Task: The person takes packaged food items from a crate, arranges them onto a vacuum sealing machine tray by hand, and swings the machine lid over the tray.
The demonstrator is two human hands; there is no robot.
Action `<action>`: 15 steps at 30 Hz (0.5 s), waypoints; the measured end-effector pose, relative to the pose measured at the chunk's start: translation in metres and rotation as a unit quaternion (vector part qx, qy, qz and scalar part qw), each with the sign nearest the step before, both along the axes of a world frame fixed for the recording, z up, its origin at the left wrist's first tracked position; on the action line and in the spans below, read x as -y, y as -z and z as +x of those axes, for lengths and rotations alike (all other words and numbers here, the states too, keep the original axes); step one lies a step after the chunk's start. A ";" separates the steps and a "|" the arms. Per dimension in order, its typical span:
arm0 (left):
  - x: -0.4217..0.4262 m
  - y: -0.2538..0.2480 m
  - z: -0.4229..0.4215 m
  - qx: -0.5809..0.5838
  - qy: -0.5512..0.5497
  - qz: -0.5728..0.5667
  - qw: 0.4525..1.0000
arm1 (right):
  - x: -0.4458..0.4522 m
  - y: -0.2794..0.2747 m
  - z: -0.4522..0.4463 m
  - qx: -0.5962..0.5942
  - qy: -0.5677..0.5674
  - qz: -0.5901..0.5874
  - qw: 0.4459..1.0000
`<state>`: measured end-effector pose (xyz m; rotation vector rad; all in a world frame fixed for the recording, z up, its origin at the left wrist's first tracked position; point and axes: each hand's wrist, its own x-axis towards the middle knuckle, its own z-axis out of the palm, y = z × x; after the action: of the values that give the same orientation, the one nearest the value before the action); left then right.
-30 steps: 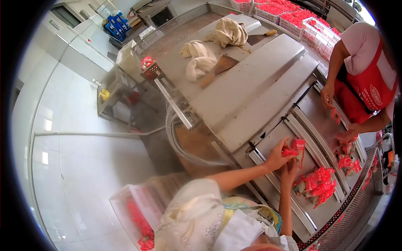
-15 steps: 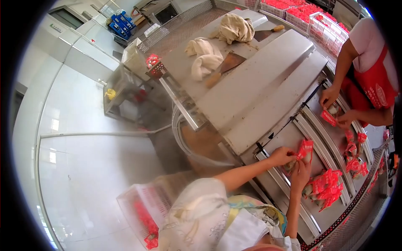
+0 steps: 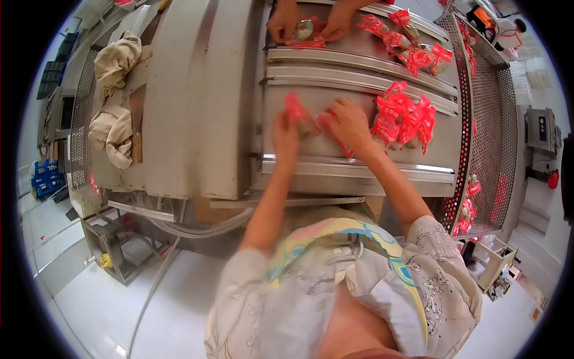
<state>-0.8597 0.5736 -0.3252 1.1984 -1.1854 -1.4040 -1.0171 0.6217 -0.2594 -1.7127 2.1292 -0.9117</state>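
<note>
My left hand (image 3: 286, 136) is closed around the edge of a red and clear plastic packet (image 3: 307, 126), smeared by motion, with something greyish-green inside. Just to the right, my right hand (image 3: 350, 124) is bent over red plastic packaging (image 3: 345, 149), its fingertips pinching a red edge. Whether this is a second packet or part of the first, I cannot tell. Beside my right hand lies a heap of filled red packets (image 3: 399, 119). Both hands are above the steel worktop (image 3: 281, 113), between metal rails.
Across the rails, a co-worker's hands (image 3: 338, 23) hold another red packet (image 3: 308, 33). More red packets (image 3: 412, 51) lie on that side. A perforated metal edge (image 3: 463, 119) bounds the right. Cloths (image 3: 113, 134) and a scraper (image 3: 137, 119) lie at left.
My view has swung round to the right, so the worktop now lies straight ahead. My hands, earlier together at one packet, are now slightly apart.
</note>
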 end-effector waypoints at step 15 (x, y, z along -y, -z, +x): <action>0.019 -0.026 0.003 0.158 0.016 -0.072 0.985 | 0.040 0.020 0.028 0.492 0.043 0.125 0.861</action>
<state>-0.8564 0.5548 -0.2989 1.3373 -1.5029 -1.1556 -0.9886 0.5817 -0.2793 -0.7280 1.5062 -1.1310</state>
